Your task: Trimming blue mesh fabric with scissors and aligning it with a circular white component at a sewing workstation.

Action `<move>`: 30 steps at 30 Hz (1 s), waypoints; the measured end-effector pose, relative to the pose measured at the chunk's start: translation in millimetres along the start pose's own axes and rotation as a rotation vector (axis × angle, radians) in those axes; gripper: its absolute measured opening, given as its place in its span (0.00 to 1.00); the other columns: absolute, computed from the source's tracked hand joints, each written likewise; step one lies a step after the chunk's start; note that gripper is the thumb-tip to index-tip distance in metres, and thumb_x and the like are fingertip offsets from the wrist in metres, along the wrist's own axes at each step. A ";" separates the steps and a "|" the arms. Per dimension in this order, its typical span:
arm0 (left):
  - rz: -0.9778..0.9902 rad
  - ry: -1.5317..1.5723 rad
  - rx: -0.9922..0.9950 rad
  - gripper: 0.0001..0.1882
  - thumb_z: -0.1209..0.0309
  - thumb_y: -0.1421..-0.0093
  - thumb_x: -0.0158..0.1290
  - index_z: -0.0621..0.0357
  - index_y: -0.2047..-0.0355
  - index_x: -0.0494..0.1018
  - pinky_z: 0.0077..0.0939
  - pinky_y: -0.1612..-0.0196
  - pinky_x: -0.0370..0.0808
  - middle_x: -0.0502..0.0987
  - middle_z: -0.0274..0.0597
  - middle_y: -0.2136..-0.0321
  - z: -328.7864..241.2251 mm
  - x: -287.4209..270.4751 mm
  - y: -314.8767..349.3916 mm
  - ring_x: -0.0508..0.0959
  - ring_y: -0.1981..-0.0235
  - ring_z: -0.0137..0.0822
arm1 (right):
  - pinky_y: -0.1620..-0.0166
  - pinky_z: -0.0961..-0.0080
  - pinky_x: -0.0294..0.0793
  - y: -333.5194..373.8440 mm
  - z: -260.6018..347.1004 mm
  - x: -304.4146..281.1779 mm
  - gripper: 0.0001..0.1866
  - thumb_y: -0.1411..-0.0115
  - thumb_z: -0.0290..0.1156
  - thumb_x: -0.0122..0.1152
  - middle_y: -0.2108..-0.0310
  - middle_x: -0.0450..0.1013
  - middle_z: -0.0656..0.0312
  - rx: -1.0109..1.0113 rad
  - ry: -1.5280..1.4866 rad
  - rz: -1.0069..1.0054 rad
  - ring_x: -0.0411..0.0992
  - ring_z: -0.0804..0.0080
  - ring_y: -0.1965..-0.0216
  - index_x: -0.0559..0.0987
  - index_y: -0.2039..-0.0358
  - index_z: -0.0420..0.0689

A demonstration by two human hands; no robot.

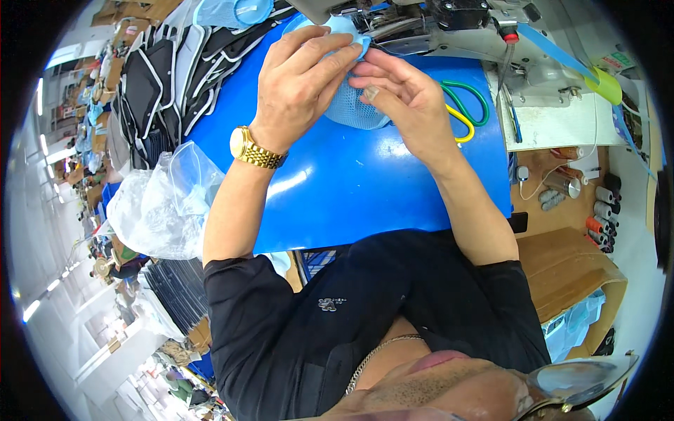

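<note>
A light blue mesh fabric piece (357, 107) with a plain blue edge lies under the head of a sewing machine (400, 28). My left hand (302, 78), with a gold watch on its wrist, lies over its upper edge, fingers closed on the fabric. From the other side my right hand (401, 98) pinches that same edge, its fingertips close to the left ones. Part of the mesh is hidden behind my hands. Scissors (469, 116) with one green and one yellow handle rest just right of my right hand, their blades out of sight.
The hands work above a glossy blue tabletop (337, 196). Black pieces with pale piping (158, 84) are heaped at the left, beside a clear plastic bag (165, 207). Another light blue mesh piece (235, 10) lies on the heap. Thread spools (602, 210) and a cardboard box (572, 270) stand at the right.
</note>
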State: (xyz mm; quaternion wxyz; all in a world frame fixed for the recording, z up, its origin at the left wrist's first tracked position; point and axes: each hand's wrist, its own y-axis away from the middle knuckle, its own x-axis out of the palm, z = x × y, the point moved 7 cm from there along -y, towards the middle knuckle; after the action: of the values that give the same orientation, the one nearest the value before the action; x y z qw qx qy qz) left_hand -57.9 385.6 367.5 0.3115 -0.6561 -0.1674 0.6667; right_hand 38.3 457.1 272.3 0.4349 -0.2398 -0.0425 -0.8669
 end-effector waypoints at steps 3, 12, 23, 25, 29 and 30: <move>0.003 0.005 0.015 0.12 0.72 0.49 0.62 0.52 0.62 0.79 0.32 0.55 0.74 0.80 0.31 0.61 -0.6 2.5 0.7 0.78 0.57 0.38 | 0.48 0.77 0.76 -2.5 -1.4 1.8 0.26 0.41 0.20 0.57 0.50 0.74 0.50 -0.014 0.045 0.027 0.75 0.67 0.50 0.68 0.41 0.32; -0.012 0.012 -0.024 0.10 0.73 0.48 0.60 0.53 0.63 0.78 0.31 0.60 0.72 0.80 0.31 0.64 -9.7 7.0 -0.6 0.78 0.60 0.36 | 0.45 0.74 0.74 -2.6 -4.9 -1.0 0.25 0.41 0.17 0.57 0.51 0.74 0.51 0.036 0.000 0.022 0.74 0.67 0.49 0.69 0.42 0.32; -0.042 -0.129 -0.187 0.11 0.72 0.50 0.57 0.52 0.64 0.78 0.32 0.61 0.69 0.78 0.32 0.67 -22.2 14.4 -7.7 0.76 0.63 0.35 | 0.42 0.74 0.72 -5.5 0.1 -2.7 0.24 0.41 0.17 0.56 0.49 0.73 0.51 0.031 -0.129 0.038 0.73 0.67 0.47 0.69 0.42 0.31; -0.032 -0.150 -0.217 0.12 0.72 0.51 0.57 0.52 0.64 0.78 0.32 0.61 0.69 0.78 0.32 0.67 -24.4 14.5 -9.8 0.76 0.63 0.35 | 0.43 0.74 0.72 -6.6 2.2 -3.8 0.24 0.41 0.17 0.55 0.49 0.73 0.51 0.055 -0.130 0.041 0.73 0.67 0.47 0.69 0.43 0.31; -0.043 -0.184 -0.231 0.13 0.72 0.52 0.58 0.52 0.64 0.78 0.32 0.60 0.69 0.78 0.31 0.67 -22.9 16.8 -7.7 0.76 0.63 0.34 | 0.43 0.74 0.72 -5.9 -0.8 -7.3 0.22 0.40 0.18 0.54 0.49 0.74 0.52 0.080 -0.136 0.031 0.73 0.67 0.47 0.70 0.43 0.31; -0.045 -0.194 -0.221 0.13 0.71 0.52 0.58 0.52 0.64 0.78 0.32 0.60 0.69 0.78 0.31 0.67 -23.2 16.4 -6.9 0.76 0.63 0.34 | 0.43 0.74 0.72 -5.9 -1.5 -7.2 0.22 0.40 0.18 0.54 0.49 0.74 0.52 0.081 -0.133 0.034 0.73 0.67 0.47 0.70 0.43 0.31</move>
State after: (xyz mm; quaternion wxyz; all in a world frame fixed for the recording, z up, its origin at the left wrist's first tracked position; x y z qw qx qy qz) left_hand -32.9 396.9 357.3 0.2345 -0.6151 -0.2837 0.6972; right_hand 36.8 465.6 268.6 0.4553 -0.2798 -0.1022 -0.8390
